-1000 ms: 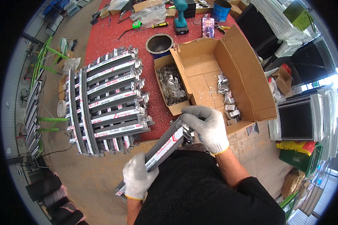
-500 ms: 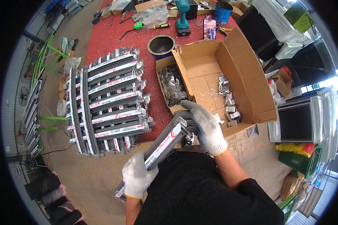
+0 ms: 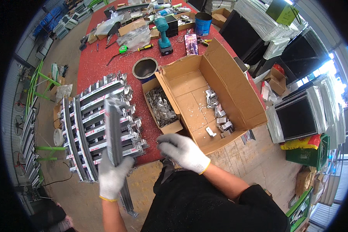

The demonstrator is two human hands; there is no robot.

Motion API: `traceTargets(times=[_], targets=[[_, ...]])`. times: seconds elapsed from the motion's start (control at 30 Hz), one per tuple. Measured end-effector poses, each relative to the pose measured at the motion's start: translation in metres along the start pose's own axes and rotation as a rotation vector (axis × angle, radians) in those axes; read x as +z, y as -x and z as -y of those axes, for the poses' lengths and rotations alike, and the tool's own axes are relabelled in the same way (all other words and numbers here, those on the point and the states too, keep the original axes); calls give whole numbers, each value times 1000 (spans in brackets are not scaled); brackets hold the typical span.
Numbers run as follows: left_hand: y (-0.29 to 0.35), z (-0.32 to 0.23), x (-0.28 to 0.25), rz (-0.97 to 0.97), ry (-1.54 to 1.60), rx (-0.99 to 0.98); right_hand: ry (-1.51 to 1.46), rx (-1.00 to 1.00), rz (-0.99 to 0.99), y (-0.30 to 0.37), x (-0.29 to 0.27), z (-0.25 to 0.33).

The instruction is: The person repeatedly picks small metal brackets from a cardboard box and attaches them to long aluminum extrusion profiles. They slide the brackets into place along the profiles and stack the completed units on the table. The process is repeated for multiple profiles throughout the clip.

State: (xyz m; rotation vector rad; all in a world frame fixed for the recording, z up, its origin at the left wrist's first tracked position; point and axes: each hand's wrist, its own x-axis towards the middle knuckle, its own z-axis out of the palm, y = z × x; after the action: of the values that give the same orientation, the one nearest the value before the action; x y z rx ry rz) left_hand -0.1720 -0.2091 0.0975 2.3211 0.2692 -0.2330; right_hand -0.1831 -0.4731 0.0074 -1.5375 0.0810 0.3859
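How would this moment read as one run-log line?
left hand: grips grey strips; right hand: apart from strips, near open carton; strip stack: on red table

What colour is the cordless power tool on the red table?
The cordless power tool is teal, its base black: head view.

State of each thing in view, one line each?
left hand, gloved, closed around grey strips
grey strips, held, blurred
right hand, gloved, partly curled, contents unclear
strip stack, layered crosswise
large carton, open, metal clips inside
small carton, open, metal pieces inside
round pot, open-topped
drill, standing upright
phone, screen lit
blue bucket, open-topped
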Motion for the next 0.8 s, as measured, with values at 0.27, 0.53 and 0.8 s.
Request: traceTargets(times=[0.27, 0.53, 0.8], targets=[[-71, 2, -28, -149, 477, -54, 352, -280, 197, 8, 46, 28], [-70, 0, -22, -376, 846, -245, 579, -344, 261, 12, 88, 30], [-42, 39, -23, -340, 966, -199, 524, -322, 327, 9, 96, 24]])
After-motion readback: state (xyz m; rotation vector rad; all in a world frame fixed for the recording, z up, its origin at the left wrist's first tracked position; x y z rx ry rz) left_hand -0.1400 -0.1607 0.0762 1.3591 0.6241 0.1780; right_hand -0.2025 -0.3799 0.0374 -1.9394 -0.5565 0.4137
